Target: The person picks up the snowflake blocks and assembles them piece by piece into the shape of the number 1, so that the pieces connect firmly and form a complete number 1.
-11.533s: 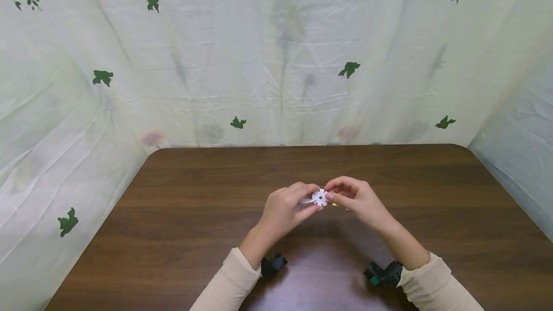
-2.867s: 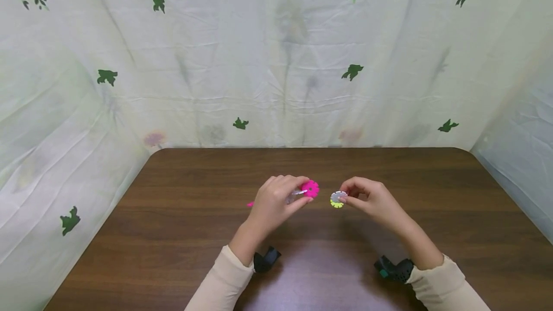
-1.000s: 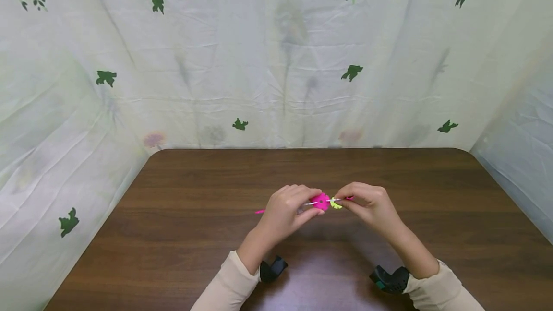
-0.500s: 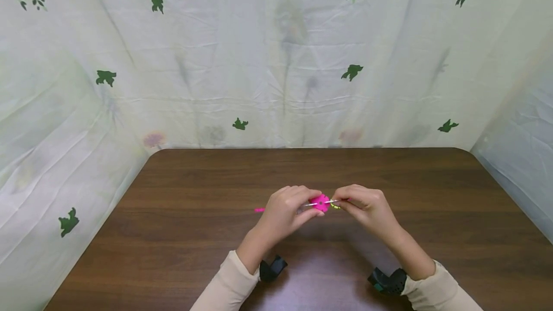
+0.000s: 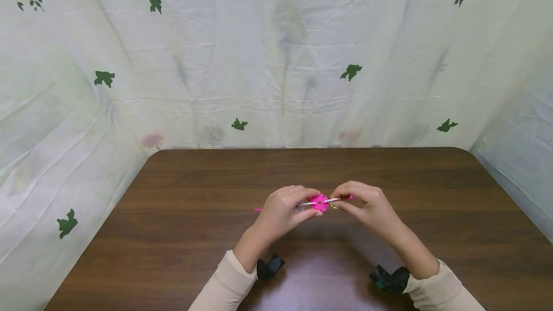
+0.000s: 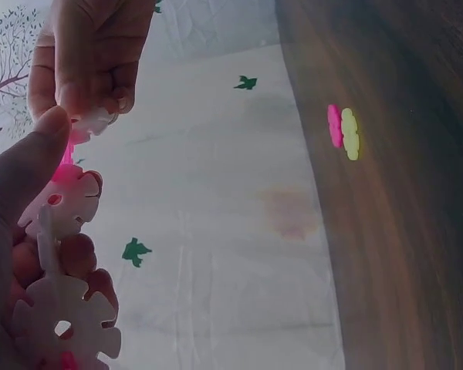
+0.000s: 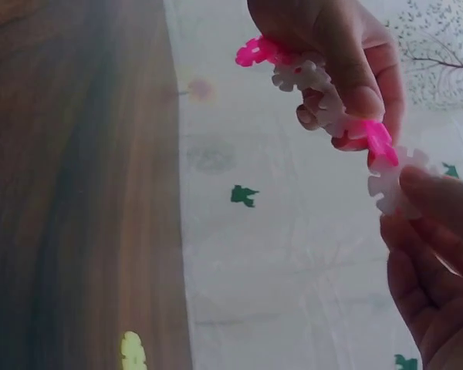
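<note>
In the head view my left hand (image 5: 282, 211) holds a chain of notched plastic snowflake discs, a pink disc (image 5: 318, 197) between its thumb and fingers. The left wrist view has white discs of this chain, one large white disc (image 6: 89, 308) at the bottom, joined at angles. A pink tail end (image 7: 255, 52) sticks out past the left hand in the right wrist view. My right hand (image 5: 367, 204) pinches a white snowflake disc (image 7: 384, 193), edge-on in the head view, its rim meeting the pink disc. Right fingers partly cover it.
On the brown wooden table (image 5: 207, 234) lie a loose pink disc (image 6: 335, 126) and a yellow disc (image 6: 350, 134), side by side beyond my right hand. Light patterned curtain (image 5: 250, 61) stands behind the table and along both sides.
My hands were apart 2.9 seconds ago, the right with a white disc; they have come together at the pink disc. Earlier, a white disc was between them. The last half second shows only slight shifts.
</note>
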### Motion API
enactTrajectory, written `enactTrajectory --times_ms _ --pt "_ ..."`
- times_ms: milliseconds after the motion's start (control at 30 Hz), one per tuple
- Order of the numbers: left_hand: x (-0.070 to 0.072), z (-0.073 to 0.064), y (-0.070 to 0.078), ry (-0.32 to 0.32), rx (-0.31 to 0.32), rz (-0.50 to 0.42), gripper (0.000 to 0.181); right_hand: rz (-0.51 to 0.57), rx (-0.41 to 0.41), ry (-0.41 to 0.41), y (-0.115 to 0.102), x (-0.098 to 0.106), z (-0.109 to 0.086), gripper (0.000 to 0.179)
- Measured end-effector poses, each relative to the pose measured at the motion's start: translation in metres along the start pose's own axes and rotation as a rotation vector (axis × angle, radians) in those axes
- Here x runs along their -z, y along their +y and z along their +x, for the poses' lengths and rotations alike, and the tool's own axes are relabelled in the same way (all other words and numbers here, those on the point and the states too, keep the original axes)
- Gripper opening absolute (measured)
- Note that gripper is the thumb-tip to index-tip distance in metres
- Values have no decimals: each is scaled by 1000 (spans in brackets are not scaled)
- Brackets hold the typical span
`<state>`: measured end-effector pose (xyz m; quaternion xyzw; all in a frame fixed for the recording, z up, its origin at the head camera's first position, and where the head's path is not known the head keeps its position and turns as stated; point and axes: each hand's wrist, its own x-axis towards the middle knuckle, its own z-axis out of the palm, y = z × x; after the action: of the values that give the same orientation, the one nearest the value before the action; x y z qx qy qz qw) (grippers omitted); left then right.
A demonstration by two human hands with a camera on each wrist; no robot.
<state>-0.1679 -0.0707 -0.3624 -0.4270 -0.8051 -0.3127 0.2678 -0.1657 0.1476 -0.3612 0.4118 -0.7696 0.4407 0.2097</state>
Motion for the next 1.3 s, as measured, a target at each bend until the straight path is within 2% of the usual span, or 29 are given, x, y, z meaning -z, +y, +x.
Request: enactTrajectory --times_ms 233,400,567,667,833,1167,1300 --pt "1 0 0 22 -25 43 35 -74 -110 -30 -7 4 1 23" --pt "1 0 0 23 -11 61 36 -60 -152 -3 -29 6 9 20" --pt "1 1 1 8 -48 52 42 70 -256 4 -36 5 11 15" --pt "1 2 4 2 -71 71 46 188 -308 5 -23 1 5 12" --pt "-1 2 7 15 -83 120 48 337 -333 17 -7 -5 -3 13" --pt "-4 0 7 65 -79 170 37 497 -395 12 -14 -13 -2 10" --pt "-2 1 6 70 -78 181 35 473 -364 11 -12 -12 -2 15"
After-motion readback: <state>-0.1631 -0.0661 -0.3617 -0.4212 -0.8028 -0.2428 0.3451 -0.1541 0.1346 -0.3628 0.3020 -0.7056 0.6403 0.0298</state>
